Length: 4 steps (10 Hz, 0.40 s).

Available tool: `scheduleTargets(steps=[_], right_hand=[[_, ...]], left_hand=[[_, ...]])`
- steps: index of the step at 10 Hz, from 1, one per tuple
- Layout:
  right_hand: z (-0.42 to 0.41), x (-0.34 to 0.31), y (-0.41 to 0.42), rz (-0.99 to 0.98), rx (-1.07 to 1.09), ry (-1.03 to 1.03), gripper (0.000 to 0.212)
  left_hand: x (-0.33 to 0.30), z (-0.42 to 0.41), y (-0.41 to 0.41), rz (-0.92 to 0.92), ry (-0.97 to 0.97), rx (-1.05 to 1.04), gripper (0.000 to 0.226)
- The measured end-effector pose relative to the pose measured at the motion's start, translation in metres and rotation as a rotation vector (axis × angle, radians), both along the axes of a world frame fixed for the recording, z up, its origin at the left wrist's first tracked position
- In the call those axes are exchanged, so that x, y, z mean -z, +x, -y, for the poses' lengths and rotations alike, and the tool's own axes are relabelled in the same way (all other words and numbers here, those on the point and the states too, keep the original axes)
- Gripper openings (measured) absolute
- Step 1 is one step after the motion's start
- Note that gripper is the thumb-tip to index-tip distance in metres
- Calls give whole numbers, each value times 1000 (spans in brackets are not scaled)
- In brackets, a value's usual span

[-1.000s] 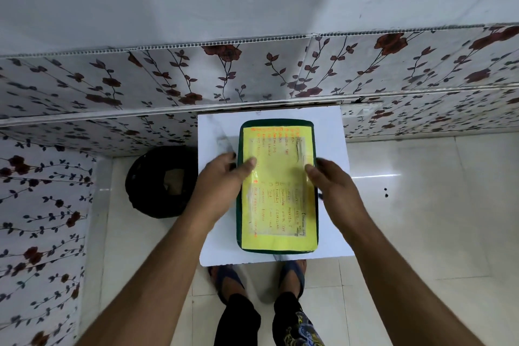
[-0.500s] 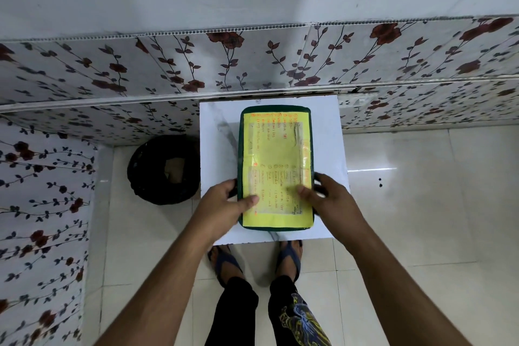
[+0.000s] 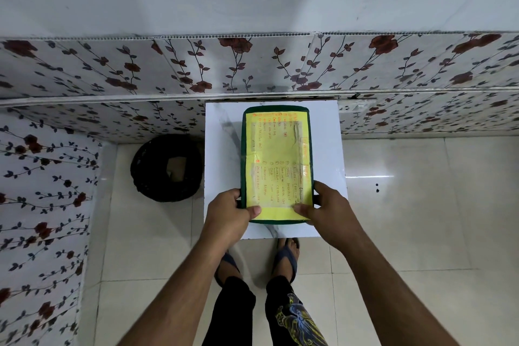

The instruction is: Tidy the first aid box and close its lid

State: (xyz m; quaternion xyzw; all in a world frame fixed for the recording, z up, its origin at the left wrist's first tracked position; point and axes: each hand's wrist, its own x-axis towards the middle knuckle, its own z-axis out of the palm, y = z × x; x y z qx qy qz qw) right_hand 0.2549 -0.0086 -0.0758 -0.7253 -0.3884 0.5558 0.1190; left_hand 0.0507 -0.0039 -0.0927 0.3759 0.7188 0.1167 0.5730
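On the floor left of the table we see a round black woven basket (image 3: 167,167). Our left hand (image 3: 230,212) and right hand (image 3: 327,209) clamp the near corners of the rectangular, green-edged first aid box (image 3: 278,163), its closed lid papered glossy yellow, mid white table (image 3: 222,149).

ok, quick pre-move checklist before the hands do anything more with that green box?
1. Lid down flat on the first aid box: ok, yellow sheet faces up.
2. Left hand on near left corner: ok.
3. Right hand on near right corner: ok.
4. Box fully on the white table: ok, margin on all sides.
5. Latch fastened: cannot tell, hidden under the hands.
6. Contents tidy: cannot tell, box is shut.
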Motion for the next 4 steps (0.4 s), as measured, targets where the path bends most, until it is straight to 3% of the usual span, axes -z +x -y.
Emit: scheduleTargets(steps=[1, 3, 4], right_hand=[[2, 3, -2, 6, -5, -19, 50], [0, -14, -2, 126, -161, -11, 76], [-12, -64, 7, 299, -261, 200, 68]], left_hand=[[2, 3, -2, 46, -10, -14, 24], [-10, 4, -18, 29, -45, 44, 54], [-56, -13, -23, -65, 86, 13, 55]])
